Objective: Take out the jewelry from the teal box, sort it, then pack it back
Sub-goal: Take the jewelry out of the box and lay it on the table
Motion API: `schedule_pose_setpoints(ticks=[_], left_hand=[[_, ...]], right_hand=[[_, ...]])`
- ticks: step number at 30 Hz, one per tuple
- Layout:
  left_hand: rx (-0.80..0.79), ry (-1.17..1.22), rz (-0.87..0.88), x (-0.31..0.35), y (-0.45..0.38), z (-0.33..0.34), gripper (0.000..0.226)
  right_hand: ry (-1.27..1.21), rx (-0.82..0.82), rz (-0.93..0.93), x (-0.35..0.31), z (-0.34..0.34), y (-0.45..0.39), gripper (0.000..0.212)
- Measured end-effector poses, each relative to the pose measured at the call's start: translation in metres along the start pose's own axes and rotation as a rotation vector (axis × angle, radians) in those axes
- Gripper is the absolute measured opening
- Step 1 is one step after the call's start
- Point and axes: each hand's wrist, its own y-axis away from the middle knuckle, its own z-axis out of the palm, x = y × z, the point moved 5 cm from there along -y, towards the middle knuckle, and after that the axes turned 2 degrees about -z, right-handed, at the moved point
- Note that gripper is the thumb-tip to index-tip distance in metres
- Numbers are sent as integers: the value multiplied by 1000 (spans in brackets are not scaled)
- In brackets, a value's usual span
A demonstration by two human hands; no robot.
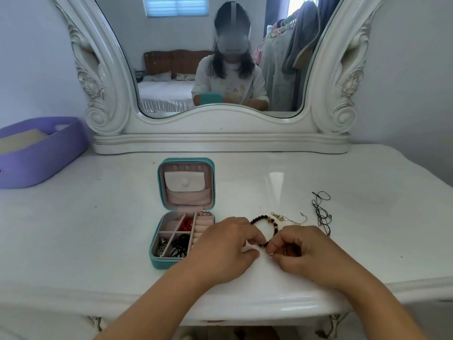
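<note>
The teal box [157, 260] stands open on the white dressing table, lid upright with a pink pocket inside. Its compartments hold a red piece [186, 224], black hair ties [180, 245] and a silver piece [162, 246]. Right of the box lies a dark beaded bracelet [267, 223]. My left hand [225, 244] and my right hand [304, 251] meet at the bracelet's near edge, fingertips pinching its beads. A thin gold chain [289, 218] and a black cord necklace [321, 212] lie beyond my right hand.
A purple tray [44, 153] sits at the table's far left. A large white-framed mirror [220, 141] stands along the back. The table's rounded front edge [245, 312] runs under my forearms.
</note>
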Motion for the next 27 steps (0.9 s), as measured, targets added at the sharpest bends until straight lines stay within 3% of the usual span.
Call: schedule_pose_setpoints(ticks=[13, 21, 27], left_hand=[[120, -209, -9, -4, -3, 4, 32], [307, -115, 117, -7, 15, -12, 29], [420, -26, -26, -43, 48, -51, 23]], right_hand=[[2, 58, 9, 6, -12, 5, 24], [-80, 220, -1, 4, -21, 2, 25], [-81, 272, -78, -32, 1, -14, 14]])
